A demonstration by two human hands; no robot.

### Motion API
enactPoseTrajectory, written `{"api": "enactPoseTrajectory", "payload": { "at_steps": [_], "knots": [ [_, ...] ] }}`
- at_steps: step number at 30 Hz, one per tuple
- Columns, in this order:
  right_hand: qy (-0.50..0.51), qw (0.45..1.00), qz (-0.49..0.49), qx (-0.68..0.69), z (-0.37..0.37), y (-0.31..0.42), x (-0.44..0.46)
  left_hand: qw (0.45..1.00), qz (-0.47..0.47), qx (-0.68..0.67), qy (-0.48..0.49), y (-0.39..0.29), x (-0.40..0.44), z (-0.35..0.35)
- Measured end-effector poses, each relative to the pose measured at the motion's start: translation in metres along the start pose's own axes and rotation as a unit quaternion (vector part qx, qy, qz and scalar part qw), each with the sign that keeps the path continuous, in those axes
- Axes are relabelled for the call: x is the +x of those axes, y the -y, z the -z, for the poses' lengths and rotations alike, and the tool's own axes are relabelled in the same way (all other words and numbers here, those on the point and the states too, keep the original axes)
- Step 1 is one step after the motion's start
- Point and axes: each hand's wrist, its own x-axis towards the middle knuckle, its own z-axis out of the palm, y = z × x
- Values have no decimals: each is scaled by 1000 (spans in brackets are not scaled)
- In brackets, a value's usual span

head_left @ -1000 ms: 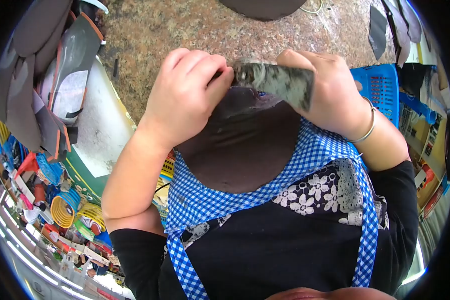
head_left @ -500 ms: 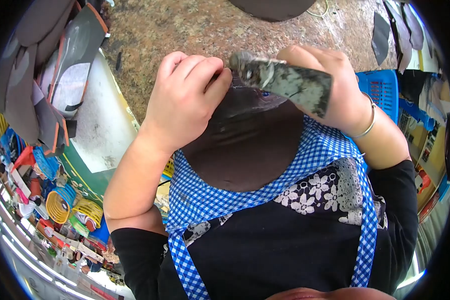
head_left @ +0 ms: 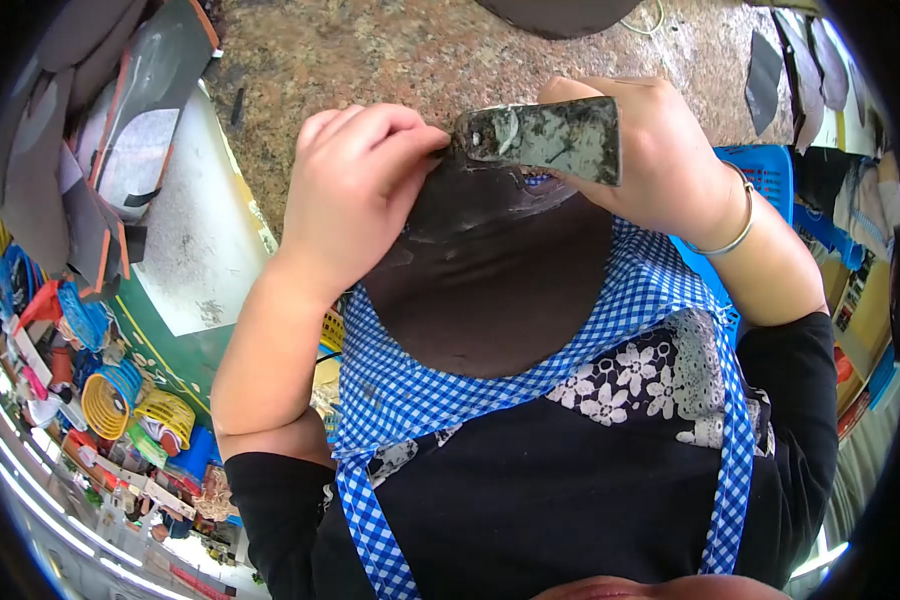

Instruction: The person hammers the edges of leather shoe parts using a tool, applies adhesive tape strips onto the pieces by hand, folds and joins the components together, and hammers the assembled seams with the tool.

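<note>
A dark brown leather-like piece [head_left: 510,290] with a rounded lower edge lies over my blue checked apron [head_left: 660,275], its upper part reaching the stone worktop's edge. My left hand [head_left: 355,190] is closed in a pinch at the piece's upper left edge. Closed fingers of my right hand [head_left: 660,150] grip a hammer [head_left: 555,138], whose broad, stained metal head covers the piece's upper edge beside my left fingertips. The hammer's handle is hidden behind its head and my fingers. A bit of apron shows through a gap in the piece below the head.
Another brown piece [head_left: 565,15] lies at the far edge of the speckled stone worktop [head_left: 370,60]. Grey cut pieces [head_left: 140,120] are stacked at left by a white sheet [head_left: 205,220]. More dark pieces [head_left: 765,80] lie at right, above a blue plastic basket [head_left: 770,180].
The hammer head has swung slightly left and level, down to the piece's upper edge. My left hand has shifted a little left, its fingers still pinching the edge.
</note>
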Motion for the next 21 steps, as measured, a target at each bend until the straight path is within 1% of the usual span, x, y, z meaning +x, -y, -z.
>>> {"api": "enactPoseTrajectory", "payload": {
  "at_steps": [1,3,4,6,7,10,11,13,14,15,17,18,19,21],
  "knots": [
    [0,1000,2,0,0,-1,0,1000,1,1,-2,-1,0,1],
    [4,1000,15,10,0,-4,1,999,-1,42,26,-5,-3,5],
    [5,1000,17,10,1,-3,2,999,2,42,24,-7,-5,3],
    [-5,999,34,25,3,0,6,990,-56,125,-22,-14,-9,-4],
    [-4,999,37,26,2,1,6,990,-54,127,-23,-18,-10,-5],
    [-4,999,30,18,2,2,5,981,-48,186,-10,-29,-12,-6],
    [-2,999,33,18,1,2,6,981,-46,187,-12,-27,-12,-5],
    [3,999,51,3,-3,6,5,996,11,86,-33,-19,-14,-4],
    [14,999,42,1,0,7,7,995,50,57,-60,-13,-16,-6],
    [14,999,43,1,1,6,7,995,50,57,-61,-11,-17,-5],
    [29,999,20,13,4,2,8,994,85,11,-62,-10,-18,-4],
    [7,999,26,40,-1,-2,9,995,74,54,-50,-15,-18,-3],
    [8,999,28,40,0,-1,10,994,77,55,-52,-17,-19,-3],
    [17,998,51,10,3,1,11,989,19,126,-68,-21,-23,-7]
  ]
}}
